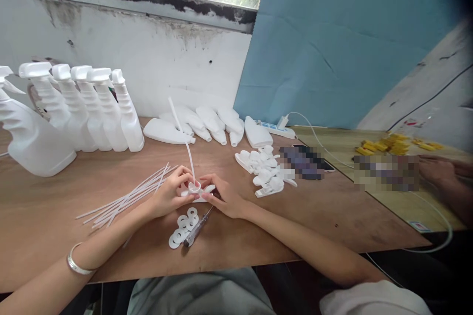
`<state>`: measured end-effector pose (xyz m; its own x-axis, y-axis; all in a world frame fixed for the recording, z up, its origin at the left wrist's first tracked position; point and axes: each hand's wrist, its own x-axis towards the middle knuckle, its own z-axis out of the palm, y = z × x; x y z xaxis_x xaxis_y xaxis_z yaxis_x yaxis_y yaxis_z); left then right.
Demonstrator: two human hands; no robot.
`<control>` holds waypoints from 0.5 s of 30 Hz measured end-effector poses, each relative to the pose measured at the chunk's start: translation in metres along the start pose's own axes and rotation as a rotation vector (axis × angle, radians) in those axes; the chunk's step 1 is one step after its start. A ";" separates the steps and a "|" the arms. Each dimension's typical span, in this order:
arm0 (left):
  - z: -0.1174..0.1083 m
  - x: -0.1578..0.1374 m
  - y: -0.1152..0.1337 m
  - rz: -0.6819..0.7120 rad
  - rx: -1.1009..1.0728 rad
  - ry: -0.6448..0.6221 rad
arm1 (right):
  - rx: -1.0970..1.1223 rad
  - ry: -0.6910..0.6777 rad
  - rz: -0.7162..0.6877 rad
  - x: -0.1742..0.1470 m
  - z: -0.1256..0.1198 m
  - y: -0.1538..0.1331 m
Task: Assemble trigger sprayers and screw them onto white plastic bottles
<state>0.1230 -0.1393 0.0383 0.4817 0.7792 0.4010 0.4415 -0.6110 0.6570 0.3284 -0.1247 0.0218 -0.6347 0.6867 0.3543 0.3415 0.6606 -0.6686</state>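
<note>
Both hands grip a white spray trigger head (199, 198) low over the table. My left hand (172, 193) pinches it around its round collar, and a thin white tube (189, 157) stands up out of that collar. My right hand (225, 198) closes on the other end of the head, fingers and thumb around it. Several white ring washers (181, 235) lie just below my hands. Beside them a screwdriver with a clear handle (195, 231) points toward my right hand. Left of my left hand lies a bundle of loose white tubes (121, 202).
Assembled spray bottles (99, 113) stand at the back left. Headless white bottles (207, 123) lie along the wall. A pile of trigger heads (264, 170) sits right of centre, near phones (308, 160) and a power strip (277, 129). Another person's hand (439, 170) is at the far right by yellow parts (391, 144).
</note>
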 end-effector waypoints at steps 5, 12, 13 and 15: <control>-0.001 -0.001 0.003 -0.054 -0.017 -0.060 | -0.157 0.342 0.041 0.031 -0.042 0.009; 0.000 -0.003 0.000 -0.081 -0.053 -0.084 | -0.649 0.509 0.555 0.120 -0.128 0.066; 0.000 -0.003 0.000 -0.086 -0.066 -0.087 | -0.648 0.511 0.617 0.128 -0.135 0.076; 0.000 -0.003 -0.002 -0.090 -0.080 -0.094 | -0.627 0.512 0.749 0.140 -0.145 0.095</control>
<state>0.1206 -0.1410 0.0359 0.5133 0.8116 0.2792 0.4265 -0.5235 0.7376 0.3726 0.0776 0.1028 0.1926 0.9263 0.3239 0.9029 -0.0380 -0.4282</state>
